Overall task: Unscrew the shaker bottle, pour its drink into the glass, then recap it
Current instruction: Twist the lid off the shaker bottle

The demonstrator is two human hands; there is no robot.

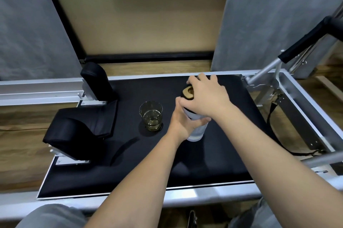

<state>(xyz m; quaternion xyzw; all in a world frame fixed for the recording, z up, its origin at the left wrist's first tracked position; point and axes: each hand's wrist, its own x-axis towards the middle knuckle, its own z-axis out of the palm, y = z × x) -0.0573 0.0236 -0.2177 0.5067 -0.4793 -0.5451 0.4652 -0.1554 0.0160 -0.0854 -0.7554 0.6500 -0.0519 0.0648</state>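
Note:
The shaker bottle (197, 131) stands upright on the black padded platform (148, 162), its clear body showing below a white band. My left hand (182, 121) wraps around the bottle's body from the left. My right hand (207, 97) covers the black lid (187, 93), which has a tan flip tab, with fingers curled over its top and sides. Left of the bottle stands a clear glass (151, 115) holding a pale yellowish drink in its lower part. Glass and bottle are a short gap apart.
Black padded shoulder blocks and a headrest (78, 134) sit at the platform's left. A metal frame rail (37, 90) runs along the back, and a silver bar with a black grip (297, 45) rises at the right. A black strap (274, 134) hangs beside the right edge.

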